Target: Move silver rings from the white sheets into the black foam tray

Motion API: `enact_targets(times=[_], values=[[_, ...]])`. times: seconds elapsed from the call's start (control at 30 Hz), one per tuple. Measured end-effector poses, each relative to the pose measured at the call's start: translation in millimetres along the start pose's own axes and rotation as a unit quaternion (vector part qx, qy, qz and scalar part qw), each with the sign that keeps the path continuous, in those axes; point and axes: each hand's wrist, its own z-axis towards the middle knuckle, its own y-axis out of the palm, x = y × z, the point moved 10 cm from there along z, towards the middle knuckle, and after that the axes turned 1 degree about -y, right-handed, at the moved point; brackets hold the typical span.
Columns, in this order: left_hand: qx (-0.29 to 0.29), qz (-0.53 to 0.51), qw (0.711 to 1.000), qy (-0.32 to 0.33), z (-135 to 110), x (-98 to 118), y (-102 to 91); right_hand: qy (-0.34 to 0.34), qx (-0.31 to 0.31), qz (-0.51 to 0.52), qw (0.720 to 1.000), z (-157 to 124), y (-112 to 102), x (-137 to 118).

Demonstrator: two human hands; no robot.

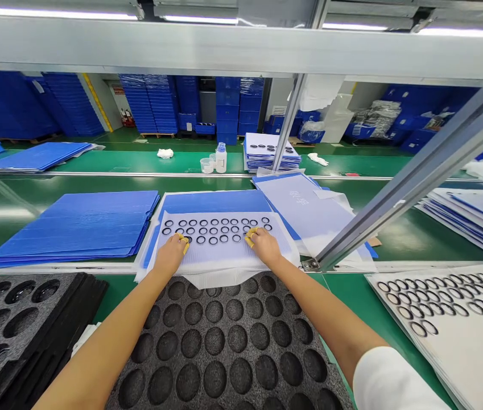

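Black rings lie partly hidden by left hand and right hand, each grip curled, its closure and hold unclear

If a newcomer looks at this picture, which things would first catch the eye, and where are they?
Probably the dark rings in rows on the white sheet at centre, with the left hand and right hand among them, some fingertips covered in yellow. Nearest the camera, a dark foam tray shows many round pockets, and a metal post slants across the right side.

yellow finger covers and white sleeve show.
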Motion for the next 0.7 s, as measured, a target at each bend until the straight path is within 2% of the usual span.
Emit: enact_targets(times=[0.23, 0.4, 0.53, 0.63, 0.7], values=[[-0.020, -0.049, 0.998, -0.030, -5, 1, 1.8, -0.023, -0.004, 0.020, 1.000, 5, 5, -27], [0.009, -0.193, 0.978, -0.078, -7, -1, -8.1, -0.007, 0.000, 0.063, 0.998, 9, -2, -30], [0.028, -0.369, 0.920, -0.129, -18, 2, -19.0, 0.034, 0.032, 0.143, 0.989, 3, -15, -25], [-0.009, -0.508, 0.848, -0.153, -47, 21, -21.9, 0.068, 0.052, 0.239, 0.967, -19, -16, -25], [-0.052, -0.594, 0.786, -0.162, -76, 43, -23.5, 0.069, 0.038, 0.326, 0.942, -46, -8, -34]])
